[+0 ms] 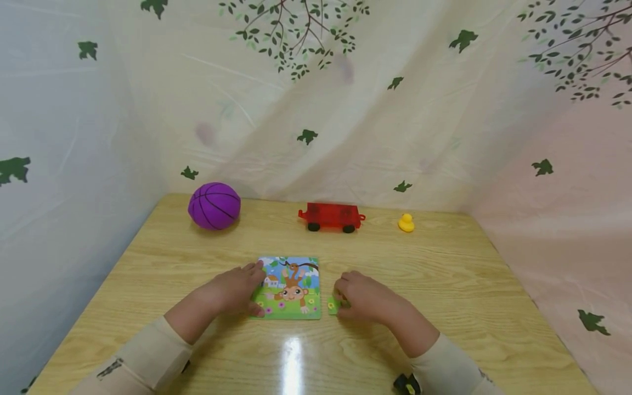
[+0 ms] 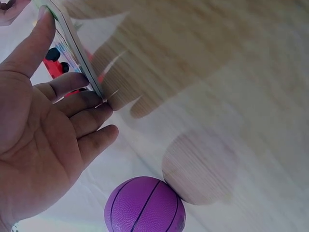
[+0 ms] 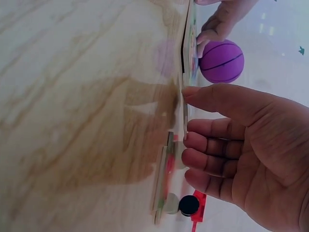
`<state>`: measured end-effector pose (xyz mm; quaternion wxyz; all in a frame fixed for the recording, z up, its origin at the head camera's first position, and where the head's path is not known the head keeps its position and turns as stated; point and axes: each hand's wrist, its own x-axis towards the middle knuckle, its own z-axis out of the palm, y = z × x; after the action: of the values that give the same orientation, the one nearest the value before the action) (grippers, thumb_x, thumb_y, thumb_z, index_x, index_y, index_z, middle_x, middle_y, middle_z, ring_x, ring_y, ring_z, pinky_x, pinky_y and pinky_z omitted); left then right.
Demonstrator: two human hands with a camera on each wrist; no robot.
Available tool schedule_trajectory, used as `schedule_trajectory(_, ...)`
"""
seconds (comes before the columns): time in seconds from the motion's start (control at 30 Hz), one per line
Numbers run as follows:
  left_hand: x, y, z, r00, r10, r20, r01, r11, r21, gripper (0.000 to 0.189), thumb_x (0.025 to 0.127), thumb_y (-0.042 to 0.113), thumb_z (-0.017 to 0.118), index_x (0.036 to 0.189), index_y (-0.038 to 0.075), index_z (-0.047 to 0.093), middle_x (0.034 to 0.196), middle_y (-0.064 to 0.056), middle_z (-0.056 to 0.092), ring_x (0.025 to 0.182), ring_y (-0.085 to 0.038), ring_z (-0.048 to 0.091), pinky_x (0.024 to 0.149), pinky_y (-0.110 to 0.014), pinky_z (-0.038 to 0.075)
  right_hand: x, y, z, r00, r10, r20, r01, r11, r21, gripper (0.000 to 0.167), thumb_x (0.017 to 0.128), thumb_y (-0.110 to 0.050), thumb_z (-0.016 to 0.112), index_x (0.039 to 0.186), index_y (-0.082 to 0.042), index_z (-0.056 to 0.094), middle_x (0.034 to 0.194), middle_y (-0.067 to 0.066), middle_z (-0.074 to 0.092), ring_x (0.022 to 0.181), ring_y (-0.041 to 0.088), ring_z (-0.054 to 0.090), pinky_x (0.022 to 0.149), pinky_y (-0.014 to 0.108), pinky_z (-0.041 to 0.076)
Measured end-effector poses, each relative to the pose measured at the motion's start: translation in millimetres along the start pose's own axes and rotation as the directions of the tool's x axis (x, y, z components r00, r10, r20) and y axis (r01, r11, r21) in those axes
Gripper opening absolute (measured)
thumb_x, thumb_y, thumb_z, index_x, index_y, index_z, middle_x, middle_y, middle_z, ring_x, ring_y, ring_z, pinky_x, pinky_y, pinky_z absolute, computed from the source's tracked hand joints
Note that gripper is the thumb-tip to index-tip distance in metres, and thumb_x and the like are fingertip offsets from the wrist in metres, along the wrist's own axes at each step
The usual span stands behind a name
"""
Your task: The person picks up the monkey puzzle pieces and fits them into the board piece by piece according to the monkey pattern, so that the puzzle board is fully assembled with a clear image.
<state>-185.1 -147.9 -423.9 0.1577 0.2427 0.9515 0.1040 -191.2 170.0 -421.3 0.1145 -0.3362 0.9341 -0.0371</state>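
A square picture puzzle point(image 1: 296, 277) with a hanging monkey, blue sky and green grass lies flat on the table. At its left side rests my left hand point(image 1: 240, 289), thumb on the lower corner and fingertips by the upper edge. The left wrist view shows this palm point(image 2: 41, 125) facing the puzzle's rim, fingers spread and only slightly bent. Just right of the puzzle, my right hand point(image 1: 366, 296) pinches a small green puzzle piece point(image 1: 332, 305) with a yellow flower. The hand covers most of the piece, which is low at the tabletop.
Behind the puzzle, a purple basketball point(image 1: 214, 206) sits at back left, a red toy wagon point(image 1: 332, 216) at the back middle and a yellow rubber duck point(image 1: 406, 223) at back right. A leaf-patterned cloth point(image 1: 345, 137) hangs behind the table point(image 1: 237, 356).
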Motion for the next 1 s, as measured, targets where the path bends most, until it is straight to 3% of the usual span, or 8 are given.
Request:
schedule_trajectory(0.2,1.8,-3.6,-2.2,1.0,-0.008,0.02,0.009,1.0,-0.018,0.087,0.08,0.05,0.076,0.146,0.003,0.043,0.159,-0.021,0.027,0.144,-0.043,0.029,0.115,-0.06,0.03,5.7,-5,-9,0.998,-0.031,-0.052,0.031,1.0,-0.007,0.029,0.086,-0.034,0.073,0.106,-0.014,0.065,0.093,-0.007,0.054,0.087,0.011,0.047,0.078,0.028,0.05)
schedule_trajectory(0.37,6.1,-10.5,-4.0,0.999,-0.019,0.042,0.022,0.998,-0.053,0.074,0.083,0.055,0.071,0.14,0.012,0.051,0.16,-0.018,0.027,0.144,-0.041,0.031,0.117,-0.057,0.03,14.5,-16,-13,0.99,-0.101,-0.097,0.101,0.995,-0.002,0.034,0.089,-0.036,0.071,0.113,-0.013,0.065,0.099,-0.005,0.059,0.094,0.012,0.051,0.087,0.03,0.052)
schedule_trajectory(0.57,6.1,-18.0,-8.5,0.999,0.016,0.048,-0.012,0.996,-0.083,0.051,0.09,0.043,0.068,0.131,0.014,0.058,0.157,-0.021,0.032,0.138,-0.043,0.04,0.113,-0.056,0.036,31.4,-35,-9,0.98,-0.174,-0.095,0.173,0.985,-0.018,0.033,0.09,-0.037,0.07,0.112,-0.013,0.065,0.1,-0.005,0.059,0.097,0.012,0.052,0.088,0.027,0.051)
schedule_trajectory(0.77,4.8,-19.4,-13.1,0.998,0.019,0.059,-0.013,0.994,-0.113,0.055,0.089,0.041,0.07,0.134,0.011,0.057,0.157,-0.021,0.033,0.135,-0.042,0.045,0.112,-0.054,0.038,53.6,-52,-2,0.963,-0.246,-0.105,0.237,0.967,-0.098,0.03,0.09,-0.04,0.069,0.108,-0.017,0.064,0.094,-0.008,0.056,0.091,0.01,0.052,0.086,0.025,0.049)
schedule_trajectory(1.0,4.2,-19.4,-15.9,0.997,0.023,0.068,-0.014,0.992,-0.128,0.057,0.089,0.042,0.07,0.135,0.01,0.058,0.158,-0.02,0.031,0.136,-0.04,0.044,0.112,-0.053,0.038,75.4,-68,7,0.946,-0.301,-0.124,0.281,0.947,-0.153,0.025,0.089,-0.041,0.069,0.099,-0.017,0.066,0.086,-0.01,0.053,0.085,0.007,0.052,0.114,0.035,0.04)
